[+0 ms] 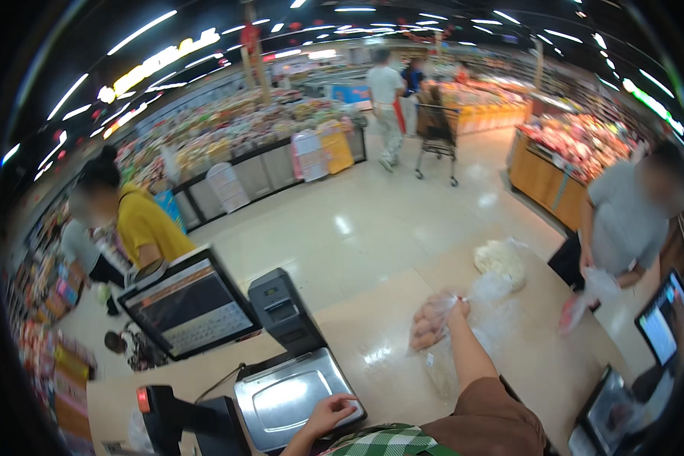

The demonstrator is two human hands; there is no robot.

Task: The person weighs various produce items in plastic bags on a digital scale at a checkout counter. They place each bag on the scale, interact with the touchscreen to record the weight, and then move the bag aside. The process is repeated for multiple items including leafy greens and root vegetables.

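Note:
My right hand (459, 308) reaches over the counter (365, 330), its fingers closed on the gathered top of a clear plastic bag of brown eggs (426, 326). Just beyond it lie a clear bag (491, 285) and a bag of pale, noodle-like food (499, 262). Nearer me, under my right forearm, is another clear bag (442, 373) with a small white label. My left hand (332, 411), fingers loosely curled and holding nothing, is over the near right edge of the steel weighing plate (290, 399) of a scale.
A scale display post (285, 310) and a tilted monitor (191, 305) stand behind the weighing plate. A black handheld scanner (165, 416) sits at the left. Across the counter at right, a person (632, 211) holds plastic bags. A second screen (664, 319) and scale are at far right.

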